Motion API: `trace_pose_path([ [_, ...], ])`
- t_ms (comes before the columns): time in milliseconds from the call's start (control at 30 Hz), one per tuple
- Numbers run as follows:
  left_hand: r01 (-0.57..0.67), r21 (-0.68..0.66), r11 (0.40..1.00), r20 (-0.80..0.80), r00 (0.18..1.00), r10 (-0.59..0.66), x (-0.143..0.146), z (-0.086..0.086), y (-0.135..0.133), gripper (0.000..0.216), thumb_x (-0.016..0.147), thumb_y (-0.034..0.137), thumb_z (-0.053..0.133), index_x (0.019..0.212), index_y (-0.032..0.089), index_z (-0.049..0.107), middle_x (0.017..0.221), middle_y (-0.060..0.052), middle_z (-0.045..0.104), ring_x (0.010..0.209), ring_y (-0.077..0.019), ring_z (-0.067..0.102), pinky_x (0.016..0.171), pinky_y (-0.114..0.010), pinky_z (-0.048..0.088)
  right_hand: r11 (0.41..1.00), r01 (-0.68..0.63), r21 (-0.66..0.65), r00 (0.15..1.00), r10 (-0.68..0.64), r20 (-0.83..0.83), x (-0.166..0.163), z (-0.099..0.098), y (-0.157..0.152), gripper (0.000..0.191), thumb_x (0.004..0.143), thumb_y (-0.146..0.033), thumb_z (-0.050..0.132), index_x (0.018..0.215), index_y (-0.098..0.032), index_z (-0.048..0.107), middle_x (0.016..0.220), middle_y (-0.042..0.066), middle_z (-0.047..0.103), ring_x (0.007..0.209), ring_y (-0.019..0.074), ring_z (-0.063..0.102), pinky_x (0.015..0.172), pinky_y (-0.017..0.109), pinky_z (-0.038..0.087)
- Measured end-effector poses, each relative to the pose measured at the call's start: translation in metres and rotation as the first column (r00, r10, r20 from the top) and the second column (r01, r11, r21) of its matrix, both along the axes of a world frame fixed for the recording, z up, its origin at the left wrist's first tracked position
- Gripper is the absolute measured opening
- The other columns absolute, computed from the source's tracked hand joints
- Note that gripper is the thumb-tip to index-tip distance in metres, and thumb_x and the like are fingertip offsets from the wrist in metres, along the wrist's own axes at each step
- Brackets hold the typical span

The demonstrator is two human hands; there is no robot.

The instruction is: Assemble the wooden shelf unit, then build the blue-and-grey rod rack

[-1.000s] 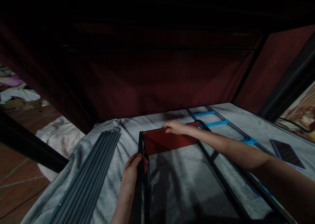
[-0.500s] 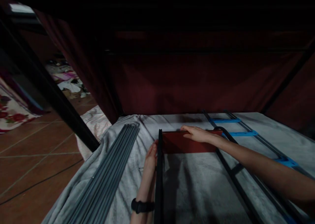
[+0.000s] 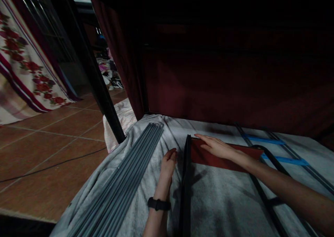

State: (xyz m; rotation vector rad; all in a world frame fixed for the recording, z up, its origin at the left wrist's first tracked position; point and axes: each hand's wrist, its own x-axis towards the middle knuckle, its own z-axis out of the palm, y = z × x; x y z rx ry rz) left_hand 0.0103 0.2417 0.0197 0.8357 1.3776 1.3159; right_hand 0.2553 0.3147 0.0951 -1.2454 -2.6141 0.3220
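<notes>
My right hand [image 3: 217,147] lies with its fingers stretched out over the upper edge of a reddish-brown panel [image 3: 202,157]. This panel spans between the bars of a black metal frame [image 3: 185,191] lying on grey bedding. Just left of the frame's near bar is my left hand [image 3: 168,164], a dark band on its wrist. Its fingers are bent in toward the thumb, a small gap away from the bar. Whether something small sits between them is too dark to make out. Left of that hand lies a bundle of several grey metal tubes [image 3: 130,174].
Black rails with blue wrapping [image 3: 283,159] lie on the bedding [image 3: 216,195] at the right. A dark slanted post [image 3: 96,80] rises at the left, beside a maroon curtain [image 3: 127,63]. A cable [image 3: 57,164] runs over the tiled floor [image 3: 39,195].
My left hand has come away from the frame's bar to the left. My right hand has slid toward the panel's left end. The view has turned left.
</notes>
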Motion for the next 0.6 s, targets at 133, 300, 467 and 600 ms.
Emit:
trace_pose_path([
  [133,0.160,0.079,0.984,0.081,0.983,-0.166,0.021,0.008,-0.007,0.041,0.087,0.032,0.056,0.124,0.017,0.067,0.113,-0.011,0.073,0.096,-0.0198,0.068,0.081,-0.030,0.052,0.999,-0.052,-0.010,0.999,0.052,-0.008,-0.016,0.001,0.004,0.064,0.093,-0.025,0.047,0.156,-0.028,0.031,0.148,0.007,0.054,0.134,0.0235,0.053,0.113,0.042,0.042],
  [300,0.206,0.035,0.978,-0.207,0.959,-0.194,0.017,0.013,-0.010,0.037,0.091,0.020,0.048,0.121,0.014,0.068,0.109,-0.012,0.075,0.098,-0.0202,0.069,0.086,-0.030,0.051,0.998,-0.053,-0.039,0.997,0.055,0.054,-0.028,0.005,0.008,0.061,0.094,-0.022,0.041,0.155,-0.030,0.033,0.140,0.007,0.060,0.123,0.0238,0.060,0.105,0.041,0.048],
  [467,0.034,-0.093,0.995,-0.809,0.579,-0.096,-0.014,0.018,-0.022,0.042,0.090,0.005,0.040,0.122,0.014,0.067,0.116,-0.016,0.071,0.108,-0.0228,0.066,0.093,-0.032,0.047,0.998,-0.051,-0.041,0.997,0.054,0.063,-0.027,0.004,0.009,0.061,0.095,-0.021,0.041,0.154,-0.033,0.033,0.136,0.005,0.062,0.121,0.0224,0.061,0.103,0.038,0.048],
  [600,0.055,-0.206,0.977,-0.905,0.368,-0.211,-0.029,0.009,-0.033,0.039,0.089,0.001,0.038,0.109,0.014,0.070,0.106,-0.017,0.071,0.102,-0.0255,0.068,0.085,-0.032,0.048,0.999,-0.040,-0.026,0.998,0.041,0.050,-0.026,0.000,0.009,0.063,0.094,-0.021,0.042,0.155,-0.033,0.033,0.136,0.005,0.062,0.122,0.0235,0.060,0.102,0.039,0.048],
])
